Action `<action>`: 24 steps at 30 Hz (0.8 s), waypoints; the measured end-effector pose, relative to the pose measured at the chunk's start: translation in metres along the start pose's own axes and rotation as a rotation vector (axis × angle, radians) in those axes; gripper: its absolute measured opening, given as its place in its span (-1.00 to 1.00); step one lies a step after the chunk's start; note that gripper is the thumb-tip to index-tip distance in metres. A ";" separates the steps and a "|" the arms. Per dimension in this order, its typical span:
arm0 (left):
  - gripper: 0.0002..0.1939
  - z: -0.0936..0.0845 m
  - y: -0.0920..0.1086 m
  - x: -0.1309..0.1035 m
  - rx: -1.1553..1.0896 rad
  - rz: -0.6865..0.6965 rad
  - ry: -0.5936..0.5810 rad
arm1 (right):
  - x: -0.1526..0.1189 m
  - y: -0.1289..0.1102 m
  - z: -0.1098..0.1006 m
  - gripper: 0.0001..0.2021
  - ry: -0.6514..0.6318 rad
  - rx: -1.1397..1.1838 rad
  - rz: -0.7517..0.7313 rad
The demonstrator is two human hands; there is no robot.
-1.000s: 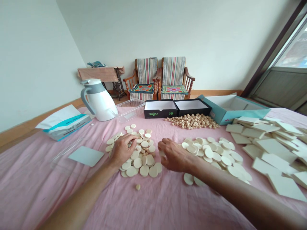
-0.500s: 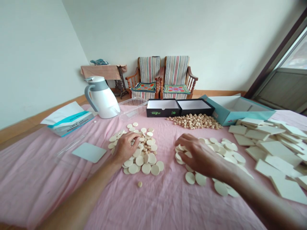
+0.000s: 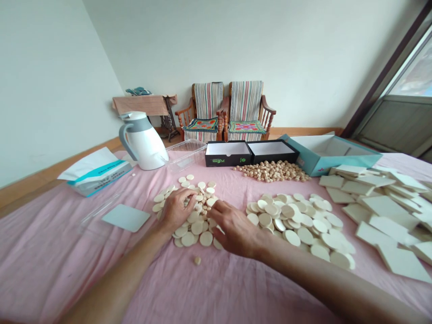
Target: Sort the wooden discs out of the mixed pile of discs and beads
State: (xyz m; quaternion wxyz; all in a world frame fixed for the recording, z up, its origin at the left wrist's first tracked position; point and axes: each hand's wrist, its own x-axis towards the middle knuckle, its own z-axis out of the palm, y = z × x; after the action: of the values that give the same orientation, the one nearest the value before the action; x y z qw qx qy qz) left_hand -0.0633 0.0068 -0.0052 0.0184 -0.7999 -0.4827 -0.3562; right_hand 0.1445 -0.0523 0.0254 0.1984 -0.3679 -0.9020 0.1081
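Pale round discs and small wooden beads lie mixed in a left pile (image 3: 197,227) on the pink cloth. Over its upper left part is my left hand (image 3: 178,207), fingers curled together; what they hold, if anything, is too small to name. My right hand (image 3: 232,227) reaches over the right side of this same pile, its fingers bent downward and their tips partly hidden, so its grip cannot be made out. A larger heap of discs (image 3: 305,220) spreads to the right of my right hand. One bead (image 3: 197,260) lies alone below the left pile.
Behind the piles are a bead heap (image 3: 275,171), two black boxes (image 3: 228,159) and a light-blue box (image 3: 310,166). Square tiles (image 3: 388,207) are stacked at right. A white jug (image 3: 148,146), tissue pack (image 3: 97,173), clear plastic tray (image 3: 187,153) and pale card (image 3: 126,218) are at left.
My right hand has moved left from the large disc heap to the left pile. My left hand has stayed over the left pile, nearly still. The view has shifted slightly.
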 end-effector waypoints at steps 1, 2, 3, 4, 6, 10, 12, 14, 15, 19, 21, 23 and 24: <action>-0.83 0.000 0.000 0.000 -0.002 0.000 0.002 | -0.006 0.005 -0.007 -0.81 0.035 0.016 0.039; -0.83 0.000 0.001 0.000 -0.005 0.000 0.002 | -0.013 0.011 -0.015 -0.78 0.073 0.022 0.082; -0.83 0.000 0.001 0.000 -0.010 0.001 0.004 | -0.021 0.019 -0.024 -0.75 0.111 0.018 0.128; -0.83 0.000 0.001 0.000 -0.015 0.004 0.004 | -0.030 0.029 -0.033 -0.73 0.145 0.003 0.178; -0.84 0.000 0.002 0.000 -0.022 0.012 0.005 | -0.049 0.052 -0.051 -0.73 0.219 -0.061 0.282; -0.84 0.003 0.001 0.000 -0.037 0.025 0.015 | -0.080 0.088 -0.072 -0.79 0.286 -0.226 0.444; -0.83 0.004 0.000 0.000 -0.047 0.026 0.019 | -0.084 0.089 -0.073 -0.79 0.315 -0.260 0.461; -0.83 0.004 -0.001 -0.001 -0.049 0.022 0.013 | -0.079 0.076 -0.066 -0.78 0.314 -0.209 0.417; -0.83 0.004 -0.001 -0.001 -0.044 0.020 0.009 | -0.074 0.066 -0.061 -0.78 0.289 -0.157 0.371; -0.83 0.003 -0.002 -0.002 -0.022 0.016 0.010 | -0.047 0.022 -0.033 -0.76 0.084 -0.001 0.129; -0.83 0.003 -0.003 -0.002 -0.010 0.021 0.010 | -0.035 0.009 -0.019 -0.72 -0.014 -0.004 0.036; -0.83 0.003 -0.003 -0.002 0.007 0.022 0.006 | -0.028 0.003 -0.007 -0.72 -0.076 -0.028 -0.007; -0.83 0.002 -0.003 -0.002 0.014 0.021 0.003 | -0.025 0.002 -0.002 -0.74 -0.090 -0.039 -0.010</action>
State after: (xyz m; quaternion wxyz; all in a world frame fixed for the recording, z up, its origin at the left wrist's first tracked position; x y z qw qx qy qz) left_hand -0.0650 0.0075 -0.0093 0.0282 -0.8043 -0.4767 -0.3537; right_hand 0.1632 -0.0684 0.0192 0.1510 -0.3619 -0.9138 0.1057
